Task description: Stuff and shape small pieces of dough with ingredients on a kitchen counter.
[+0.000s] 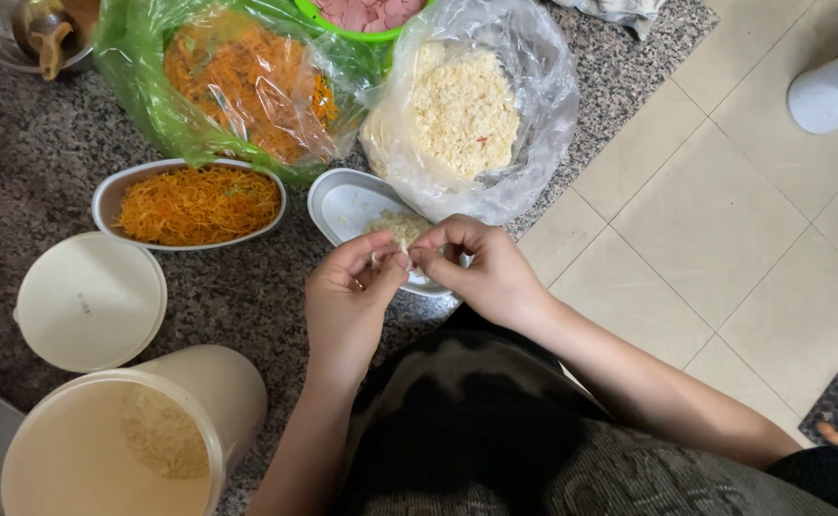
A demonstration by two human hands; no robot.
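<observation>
Right then, both my hands met just above the near end of the small oval tray, my left hand and my right hand with fingertips pinched together on a little clump of pale shredded stuff; each grip was closed on that same bit, thumbs and forefingers touching. The clump sat between the two hands, about equally near to both, directly over a small heap of the same shreds lying in the tray. Just beyond the tray, touching its far rim, slumped the clear bag of pale shreds, mouth open toward me. To the left lay a second oval tray filled with grated carrot, and behind it a green bag holding more carrot. Nearer me on the left of the desk stood a round cream lid and an open cream tub. Nothing stood between my hands and the tray.
</observation>
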